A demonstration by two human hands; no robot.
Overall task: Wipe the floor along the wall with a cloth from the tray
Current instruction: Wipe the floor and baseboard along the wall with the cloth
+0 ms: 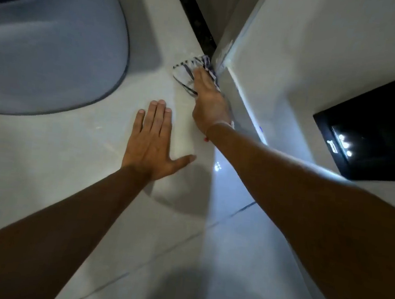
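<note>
Pressing the cloth (pixel 187 74) flat to the floor (pixel 56 159), the right hand (pixel 209 104) lies palm down on its near end with fingers straight, not curled around it; whether the thumb pinches any fabric I cannot tell. The left hand (pixel 153 142) is spread open on bare tile just beside and nearer, holding nothing and seemingly propping the body. The hands are apart.

The cloth sits at the foot of the wall (pixel 287 49), its far tip tucked into the corner where a dark strip (pixel 195 20) meets the wall's edge. It is a striped, rumpled rag, roughly longer than wide; its long axis runs from the palm up and slightly left, about parallel to the wall base, far end pointing into the corner.

Risks, as I judge them: held by pressure alone, the cloth could bunch or slide out from under the palm on a pull back, leaving the seam unwiped. The tile looks glossy, so the bracing left hand might slip if weight shifts. Knuckles may scrape the wall's edge. The grey rounded object (pixel 44 48) to the left limits sideways room
</note>
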